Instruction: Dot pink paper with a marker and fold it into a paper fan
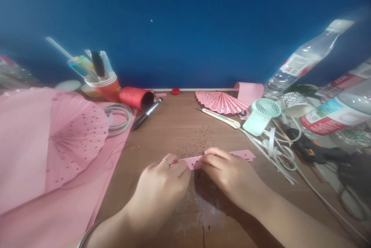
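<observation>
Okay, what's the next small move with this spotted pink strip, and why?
I'd probably slide your right hand outward along the spotted pink strip, pressing lightly, while your left hand steadies the other end. Your right fingers are near its middle, and its right end sticks out past them, unheld.

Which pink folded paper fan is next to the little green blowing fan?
The small pink paper fan at the back, beside the mint-green fan. The bigger pink paper fan lies far over on the left.
</observation>
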Motion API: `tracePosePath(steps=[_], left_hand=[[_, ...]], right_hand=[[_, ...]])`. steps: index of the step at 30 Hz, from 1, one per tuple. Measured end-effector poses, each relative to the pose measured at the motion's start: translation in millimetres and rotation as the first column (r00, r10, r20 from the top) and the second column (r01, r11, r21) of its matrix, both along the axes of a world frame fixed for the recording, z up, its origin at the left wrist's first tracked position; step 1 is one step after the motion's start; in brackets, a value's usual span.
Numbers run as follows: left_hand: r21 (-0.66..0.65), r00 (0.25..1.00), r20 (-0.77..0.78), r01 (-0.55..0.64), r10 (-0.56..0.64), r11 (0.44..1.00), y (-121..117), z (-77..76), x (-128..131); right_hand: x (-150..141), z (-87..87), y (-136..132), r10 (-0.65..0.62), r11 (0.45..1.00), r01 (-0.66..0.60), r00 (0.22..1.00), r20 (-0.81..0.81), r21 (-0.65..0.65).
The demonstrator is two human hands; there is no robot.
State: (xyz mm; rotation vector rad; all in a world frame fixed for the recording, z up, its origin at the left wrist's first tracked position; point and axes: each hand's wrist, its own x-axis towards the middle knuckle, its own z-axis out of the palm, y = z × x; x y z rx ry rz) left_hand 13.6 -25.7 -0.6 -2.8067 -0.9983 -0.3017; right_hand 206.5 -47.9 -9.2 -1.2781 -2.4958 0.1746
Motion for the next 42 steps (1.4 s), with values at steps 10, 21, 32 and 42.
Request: tracePosePath(steps=[10,21,32,42], left_hand=[[0.034,0.995,-0.099,0.022,-0.018,0.999,-13,-1.1,4],[0.054,0.982,-0.191,0.001,0.009,0.999,-24,-9.6,3],[0.173,0.938,-0.262,-0.186,0.227,0.967,-31,-10.0,-1],[-0.162,0.989,-0.130,-0.096,0.075,0.982,-2,0.4,-4]], right_hand=[[-9,-1.8,-5,-0.033,0.999,0.031,0.997,0.075,0.033],[-21,-13.4,-9,-0.030,0.998,0.029,0.999,0.015,0.048],[-22,-7.6,-9,-0.039,0.999,0.039,0.999,0.023,-0.014],[-20,-5.5,-5,0.002,0.999,-0.004,0.998,-0.063,-0.031]])
